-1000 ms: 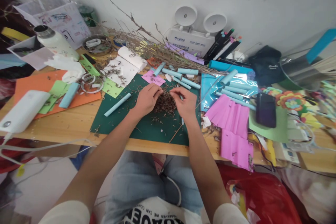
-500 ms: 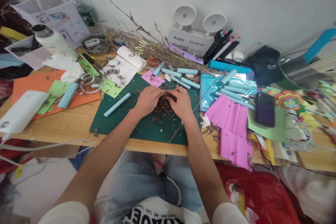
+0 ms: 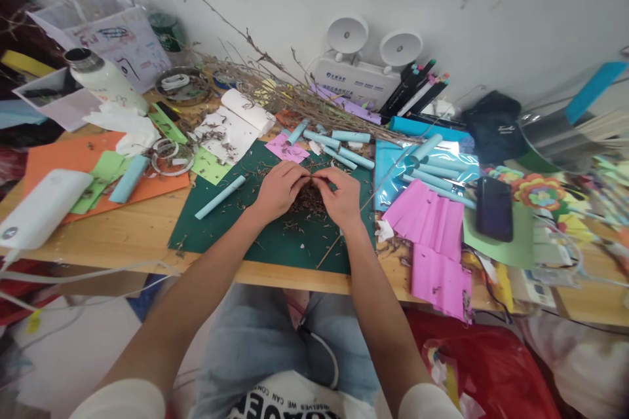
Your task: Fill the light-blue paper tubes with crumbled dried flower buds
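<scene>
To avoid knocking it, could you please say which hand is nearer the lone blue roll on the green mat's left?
Left: the left hand is right of the blue roll, not touching; the right hand is farther right.

I've got both arms stretching toward the person's 12 o'clock, left forearm (image 3: 191,298) angling to 1, right forearm (image 3: 381,294) to 11. Left hand (image 3: 278,192) and right hand (image 3: 343,195) are kinda backs-up, fingers curled, tips basically meeting. Can't tell how tightly they're pinched tbh.
</scene>
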`<move>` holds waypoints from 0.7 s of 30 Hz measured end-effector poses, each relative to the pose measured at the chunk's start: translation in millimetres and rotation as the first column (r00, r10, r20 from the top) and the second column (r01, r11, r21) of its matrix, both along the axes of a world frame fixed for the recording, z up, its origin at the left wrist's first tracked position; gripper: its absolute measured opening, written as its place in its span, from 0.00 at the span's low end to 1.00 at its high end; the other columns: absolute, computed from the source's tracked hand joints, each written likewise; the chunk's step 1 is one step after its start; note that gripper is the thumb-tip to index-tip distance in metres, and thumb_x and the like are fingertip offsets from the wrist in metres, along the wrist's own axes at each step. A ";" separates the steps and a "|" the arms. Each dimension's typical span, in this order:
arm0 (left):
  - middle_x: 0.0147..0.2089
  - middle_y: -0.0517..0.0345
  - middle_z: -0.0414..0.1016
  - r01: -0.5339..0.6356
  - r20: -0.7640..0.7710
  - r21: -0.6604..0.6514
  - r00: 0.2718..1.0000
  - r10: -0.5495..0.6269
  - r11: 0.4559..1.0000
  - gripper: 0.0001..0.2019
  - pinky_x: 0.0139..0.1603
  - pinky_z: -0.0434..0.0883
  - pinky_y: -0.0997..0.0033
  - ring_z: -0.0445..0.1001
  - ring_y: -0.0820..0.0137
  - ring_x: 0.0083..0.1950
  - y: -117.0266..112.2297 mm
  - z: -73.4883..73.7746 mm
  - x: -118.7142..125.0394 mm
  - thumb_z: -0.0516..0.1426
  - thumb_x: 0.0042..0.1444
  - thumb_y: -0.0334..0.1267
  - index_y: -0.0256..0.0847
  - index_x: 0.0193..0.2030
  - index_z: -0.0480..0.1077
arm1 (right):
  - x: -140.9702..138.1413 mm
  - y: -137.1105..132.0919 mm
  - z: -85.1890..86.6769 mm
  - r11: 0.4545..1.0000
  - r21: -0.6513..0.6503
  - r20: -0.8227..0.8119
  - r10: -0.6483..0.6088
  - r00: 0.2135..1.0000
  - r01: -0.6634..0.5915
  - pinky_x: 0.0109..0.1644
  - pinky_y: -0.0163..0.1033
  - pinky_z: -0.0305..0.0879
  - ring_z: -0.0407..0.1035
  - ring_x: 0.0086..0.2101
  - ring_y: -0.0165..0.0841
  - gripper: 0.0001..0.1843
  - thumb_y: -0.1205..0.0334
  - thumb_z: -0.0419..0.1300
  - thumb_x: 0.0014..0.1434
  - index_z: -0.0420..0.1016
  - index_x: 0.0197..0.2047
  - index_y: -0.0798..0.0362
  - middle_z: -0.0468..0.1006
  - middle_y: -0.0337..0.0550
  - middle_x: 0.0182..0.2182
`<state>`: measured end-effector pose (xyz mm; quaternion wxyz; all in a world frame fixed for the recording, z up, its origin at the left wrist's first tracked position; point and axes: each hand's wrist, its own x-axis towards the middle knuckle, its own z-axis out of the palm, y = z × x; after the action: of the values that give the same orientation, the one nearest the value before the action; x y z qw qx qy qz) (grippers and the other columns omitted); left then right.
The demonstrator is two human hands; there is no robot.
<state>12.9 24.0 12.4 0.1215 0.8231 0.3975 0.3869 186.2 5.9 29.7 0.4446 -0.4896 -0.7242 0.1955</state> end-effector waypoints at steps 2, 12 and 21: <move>0.39 0.51 0.75 -0.004 0.006 0.012 1.000 0.004 1.000 0.12 0.47 0.68 0.64 0.70 0.65 0.43 0.7 -0.1 -0.3 0.49 0.68 0.40 0.39 0.41 0.71 | -0.5 -0.4 1.1 1.000 0.022 0.026 -0.009 1.000 0.008 0.44 0.39 0.68 0.72 0.36 0.33 0.07 0.63 0.57 0.62 0.76 0.35 0.50 0.79 0.42 0.34; 0.35 0.55 0.76 -0.028 0.187 0.034 0.982 0.021 0.999 0.10 0.42 0.69 0.70 0.73 0.70 0.38 -1.8 -4.0 2.9 0.53 0.66 0.39 0.39 0.38 0.72 | -2.0 -1.1 -1.7 0.999 0.042 -0.038 0.034 0.999 -0.033 0.44 0.40 0.71 0.75 0.37 0.34 0.07 0.62 0.62 0.59 0.78 0.41 0.50 0.82 0.42 0.39; 0.35 0.55 0.77 -0.082 0.180 -0.007 0.980 0.082 0.997 0.09 0.43 0.70 0.70 0.73 0.70 0.39 -1.0 1.0 -0.3 0.53 0.65 0.36 0.39 0.36 0.73 | 2.8 0.2 -1.7 0.992 0.100 -0.021 -0.077 0.997 0.079 0.43 0.40 0.71 0.75 0.34 0.34 0.08 0.62 0.58 0.62 0.79 0.36 0.50 0.81 0.42 0.33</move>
<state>12.6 23.0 13.3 0.1408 0.7679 0.4183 0.4643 188.9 6.1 28.0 0.4821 -0.4929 -0.7096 0.1452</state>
